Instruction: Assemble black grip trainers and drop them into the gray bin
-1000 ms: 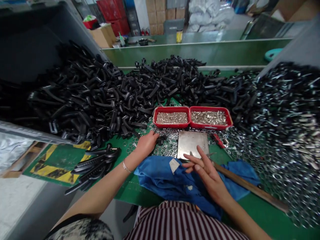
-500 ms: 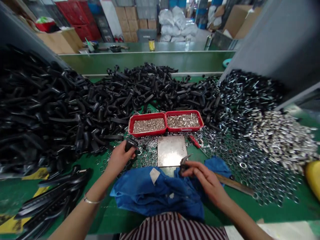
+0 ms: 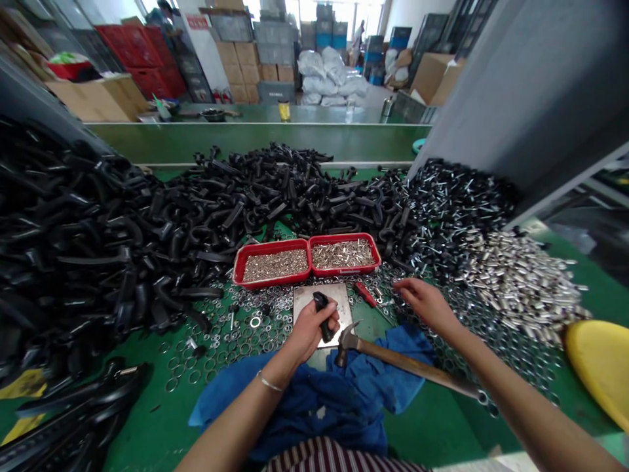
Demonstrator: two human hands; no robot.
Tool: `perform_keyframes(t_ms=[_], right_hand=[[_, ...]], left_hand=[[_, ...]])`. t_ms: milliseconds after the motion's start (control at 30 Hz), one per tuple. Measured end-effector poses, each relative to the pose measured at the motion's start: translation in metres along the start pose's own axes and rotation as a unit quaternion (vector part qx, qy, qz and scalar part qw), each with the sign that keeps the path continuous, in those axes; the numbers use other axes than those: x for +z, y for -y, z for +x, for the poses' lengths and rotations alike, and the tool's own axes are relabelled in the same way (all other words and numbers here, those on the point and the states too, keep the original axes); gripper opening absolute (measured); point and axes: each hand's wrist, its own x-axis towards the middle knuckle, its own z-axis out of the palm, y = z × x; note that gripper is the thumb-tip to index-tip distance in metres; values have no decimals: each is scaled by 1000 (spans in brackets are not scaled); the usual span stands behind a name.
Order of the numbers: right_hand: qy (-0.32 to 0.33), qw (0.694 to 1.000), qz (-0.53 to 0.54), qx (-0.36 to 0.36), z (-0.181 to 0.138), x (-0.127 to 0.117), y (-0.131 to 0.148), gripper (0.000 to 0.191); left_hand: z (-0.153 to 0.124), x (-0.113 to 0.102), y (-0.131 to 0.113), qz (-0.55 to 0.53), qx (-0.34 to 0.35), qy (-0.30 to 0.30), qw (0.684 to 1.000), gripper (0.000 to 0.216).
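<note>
My left hand is closed round a black plastic handle-like part, held upright over the square metal plate. My right hand is reaching over the scattered washers with its fingers stretched out, and I see nothing held in it. A hammer with a wooden handle lies on the blue cloth, its head by the plate's lower edge. Between the plate and my right hand lies a red-handled tool, which looks like a screwdriver.
Two red trays of small metal pieces stand behind the plate. Black parts are heaped at the left and back. On the right are black-headed bolts, silver sleeves and a yellow object. A grey post rises at right.
My left hand has moved right, bringing the black part over the plate. My right hand has let go of the hammer and moved up and right to the washers. The view has shifted.
</note>
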Motion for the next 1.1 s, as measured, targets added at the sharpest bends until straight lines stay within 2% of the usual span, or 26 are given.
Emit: perform_keyframes(t_ms=[100,233,400,500,567,633,700,833,1000,1100], right_hand=[[37,999,-25,-21,3,21,23,20],[23,997,-77,16,13,38,30,15],[40,997,-70,7,17,28,34,13],[48,998,43,12,6,21,51,18],[90,975,199,40,-6,22,69,25],[151,927,338,68,-18,26,89,29],[197,880,422,90,-26,31,106,30],[232,821,503,139,-30,37,122,30],[246,802,524,150,-26,43,122,30],[262,768,559,171,-26,45,122,30]], left_hand=[[3,-3,8,-31,10,8,999,29],[-1,-9,8,-17,0,8,1000,35],[-1,-7,7,5,-10,-18,1000,42],[0,-5,6,10,-10,-19,1000,43],[0,-5,7,24,-7,-11,1000,45],[0,-5,8,41,-4,-11,999,46],[-2,-5,9,52,-2,-23,998,45],[-9,-3,5,43,1,-60,997,45],[-19,3,-6,58,-16,-72,996,46],[-23,6,-11,72,-26,-58,995,45]])
